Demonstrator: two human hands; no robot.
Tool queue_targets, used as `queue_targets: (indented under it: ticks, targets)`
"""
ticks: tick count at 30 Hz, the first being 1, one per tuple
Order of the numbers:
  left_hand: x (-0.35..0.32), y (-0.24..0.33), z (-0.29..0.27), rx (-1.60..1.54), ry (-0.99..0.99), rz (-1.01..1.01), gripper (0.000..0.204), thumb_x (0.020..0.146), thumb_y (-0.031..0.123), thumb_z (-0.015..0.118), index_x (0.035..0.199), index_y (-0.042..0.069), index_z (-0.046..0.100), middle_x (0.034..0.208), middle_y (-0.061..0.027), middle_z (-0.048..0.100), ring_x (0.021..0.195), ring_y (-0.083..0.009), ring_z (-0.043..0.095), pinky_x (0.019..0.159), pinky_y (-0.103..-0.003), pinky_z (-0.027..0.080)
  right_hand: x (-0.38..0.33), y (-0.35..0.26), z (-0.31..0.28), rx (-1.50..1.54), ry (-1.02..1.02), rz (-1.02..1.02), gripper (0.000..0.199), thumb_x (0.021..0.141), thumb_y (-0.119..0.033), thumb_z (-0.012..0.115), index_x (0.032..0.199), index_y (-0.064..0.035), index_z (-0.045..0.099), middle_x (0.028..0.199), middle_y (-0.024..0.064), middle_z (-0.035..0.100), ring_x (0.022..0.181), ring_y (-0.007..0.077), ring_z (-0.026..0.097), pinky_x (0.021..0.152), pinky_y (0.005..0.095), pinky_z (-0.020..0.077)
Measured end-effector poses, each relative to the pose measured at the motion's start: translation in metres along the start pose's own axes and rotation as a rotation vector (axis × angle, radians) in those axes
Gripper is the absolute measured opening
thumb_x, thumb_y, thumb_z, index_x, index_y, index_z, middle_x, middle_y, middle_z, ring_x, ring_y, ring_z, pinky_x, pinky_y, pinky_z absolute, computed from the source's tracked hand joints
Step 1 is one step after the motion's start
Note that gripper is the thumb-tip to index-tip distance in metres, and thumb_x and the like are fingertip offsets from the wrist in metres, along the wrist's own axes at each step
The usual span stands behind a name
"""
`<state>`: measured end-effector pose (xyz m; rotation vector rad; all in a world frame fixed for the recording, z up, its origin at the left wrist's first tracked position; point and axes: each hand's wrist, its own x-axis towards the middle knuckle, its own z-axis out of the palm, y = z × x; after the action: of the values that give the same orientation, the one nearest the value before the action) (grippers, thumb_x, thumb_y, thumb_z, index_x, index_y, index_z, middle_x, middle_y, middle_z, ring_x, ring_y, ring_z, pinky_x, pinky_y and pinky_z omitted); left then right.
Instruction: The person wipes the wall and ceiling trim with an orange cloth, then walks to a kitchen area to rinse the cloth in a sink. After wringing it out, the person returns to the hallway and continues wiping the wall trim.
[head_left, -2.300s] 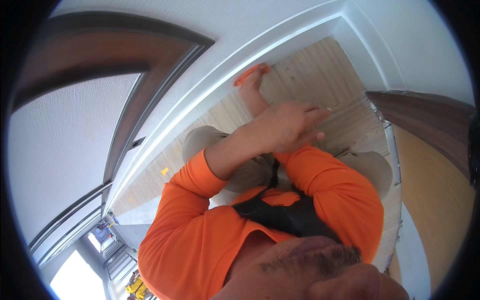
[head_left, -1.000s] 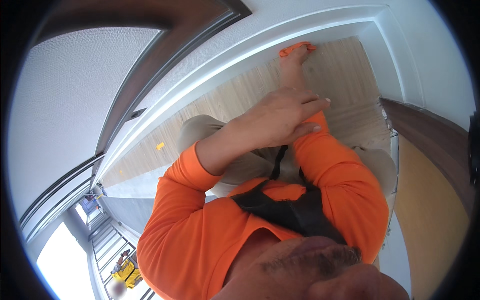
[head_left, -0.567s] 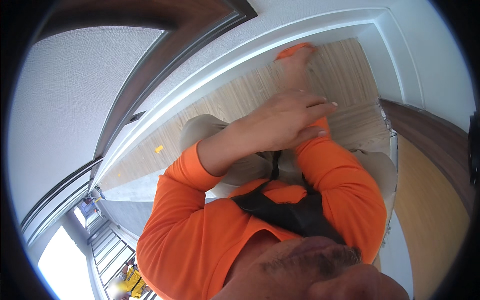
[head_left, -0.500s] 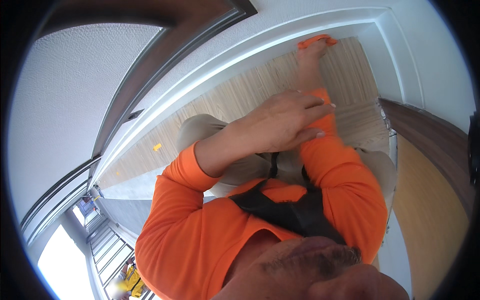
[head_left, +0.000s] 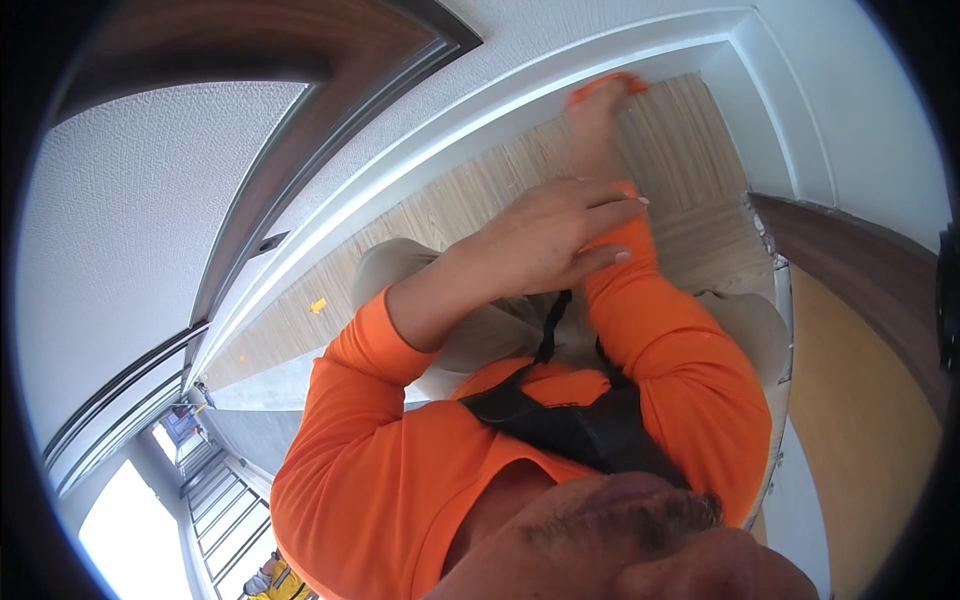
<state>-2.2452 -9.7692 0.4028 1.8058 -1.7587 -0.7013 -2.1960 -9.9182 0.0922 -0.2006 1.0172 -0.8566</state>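
My right arm stretches to the far edge of the wood-look floor (head_left: 480, 190). There my right hand (head_left: 598, 110), a little blurred, presses an orange cloth (head_left: 602, 86) where the floor meets the white skirting board (head_left: 505, 115). Most of the cloth is hidden by the hand; a thin orange strip shows past it. My left hand (head_left: 555, 238) hangs over my right sleeve with fingers loosely stretched and apart, nothing in them. Whether it touches the sleeve I cannot tell.
Left of me are a dark-framed door (head_left: 235, 225) and a textured wall. A brown plank edge (head_left: 850, 260) runs along the right. Small yellow tape (head_left: 318, 305) marks the floor. Metal railings (head_left: 228, 525) and a person in a yellow vest (head_left: 280, 582) are at the lower left.
My right hand and the cloth have shifted slightly left along the skirting board. My left hand has moved a little left too. The yellow-vested person sits lower in the picture.
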Motion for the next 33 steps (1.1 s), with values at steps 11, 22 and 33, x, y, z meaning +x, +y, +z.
queue_targets:
  ticks: [11, 22, 33]
  targets:
    - [0.038, 0.012, -0.009, -0.016, -0.049, 0.022, 0.050, 0.089, 0.025, 0.073, 0.131, 0.002, 0.060, 0.125, -0.0193, 0.064, 0.110, -0.0370, 0.064, 0.092, -0.045, 0.052, -0.087, 0.058, 0.055, -0.733, -0.143, -0.688, 0.077, 0.097, 0.002, 0.042, 0.159, -0.0005, -0.003, 0.162, 0.0272, 0.009, 0.154, 0.0374, -0.003, 0.124, 0.0448, -0.0002]
    - [-0.012, 0.036, 0.008, -0.330, 0.213, -0.295, 0.051, 0.087, 0.019, 0.077, 0.130, -0.004, 0.061, 0.122, -0.0201, 0.069, 0.108, -0.0334, 0.069, 0.091, -0.039, 0.054, -0.026, 0.003, 0.057, -0.562, -0.148, -1.038, 0.072, 0.093, 0.005, 0.042, 0.158, 0.0006, 0.012, 0.162, 0.0285, 0.018, 0.153, 0.0396, 0.016, 0.123, 0.0418, 0.0097]
    - [-0.004, 0.036, 0.030, -0.284, 0.233, -0.211, 0.046, 0.088, 0.017, 0.076, 0.128, -0.002, 0.063, 0.121, -0.0196, 0.069, 0.111, -0.0369, 0.067, 0.094, -0.041, 0.053, 0.025, -0.123, 0.086, -0.518, -0.285, -0.873, 0.071, 0.107, -0.041, 0.033, 0.160, -0.0029, 0.004, 0.162, 0.0263, 0.018, 0.146, 0.0380, 0.029, 0.118, 0.0460, 0.0260]
